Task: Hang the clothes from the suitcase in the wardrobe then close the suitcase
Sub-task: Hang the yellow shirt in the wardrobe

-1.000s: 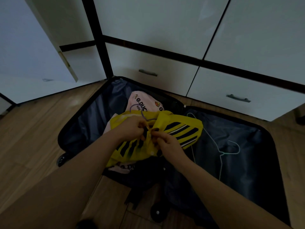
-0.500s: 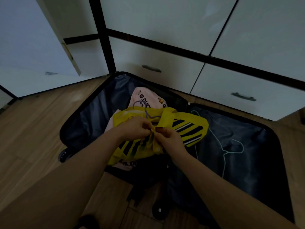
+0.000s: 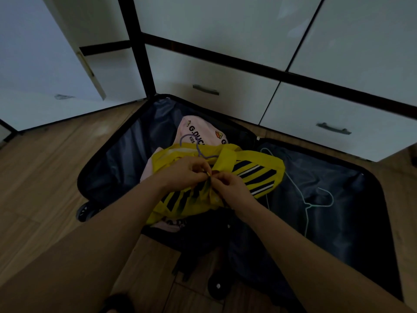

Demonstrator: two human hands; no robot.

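- Head view, the only one we've got: the suitcase (image 3: 126,163) lies wide open on the wooden floor (image 3: 45,177), right up against the wardrobe (image 3: 225,23) drawers at 12 o'clock.
- In the left half of the case sits the yellow striped top (image 3: 259,170), lying over a pink garment (image 3: 198,129) that pokes out toward 12 o'clock.
- Our left hand (image 3: 185,171) and right hand (image 3: 230,188) meet over the middle of the yellow top, both pinched closed on a small fold of it, fingertips almost touching. Looks like we're fiddling with a button or the neckline; too dark to tell which.
- A purple hanger (image 3: 194,143) hook sticks out of the collar toward 11 o'clock, so we reckon this is the getting-it-on-the-hanger step.
- A spare pale green hanger (image 3: 320,199) lies in the other half, at 3 o'clock from the hands.
- Next up, we'd guess: finish that fastening, grab the hook, lift the top and carry it to the open wardrobe door (image 3: 45,53) at 10 o'clock. Pink one is unhung, case not closed yet.
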